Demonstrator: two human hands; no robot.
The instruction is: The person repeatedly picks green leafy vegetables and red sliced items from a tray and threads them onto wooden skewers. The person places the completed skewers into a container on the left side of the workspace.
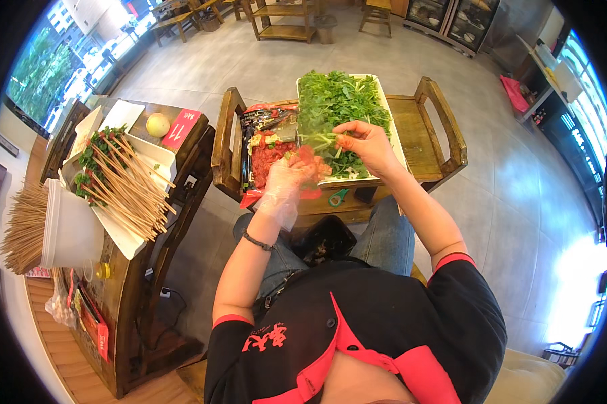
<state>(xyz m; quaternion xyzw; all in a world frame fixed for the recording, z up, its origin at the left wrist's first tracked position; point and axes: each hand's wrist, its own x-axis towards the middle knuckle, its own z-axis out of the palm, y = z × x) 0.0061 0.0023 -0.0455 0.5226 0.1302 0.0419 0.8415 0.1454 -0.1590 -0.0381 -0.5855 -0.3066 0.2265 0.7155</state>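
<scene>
My left hand (296, 174) wears a clear plastic glove, and a thin slice of red raw meat (307, 153) is in its fingers. Below and beside it lies a heap of raw meat (269, 159) on a black and red plastic package (246, 169). Bare of any glove, my right hand (371, 146) pinches a few green cilantro stems (319, 137) between thumb and fingers. The stems reach toward the left hand, above a white tray (395, 144) heaped with leafy cilantro (341, 96). The left fingertips are partly hidden by the meat and glove.
The tray and package rest on a wooden stand (412, 121) with raised handles. Green-handled scissors (338, 198) lie at its near side. On the left table, filled skewers (127, 187) lie on a white tray (124, 240), beside a bucket (71, 222) of bare sticks.
</scene>
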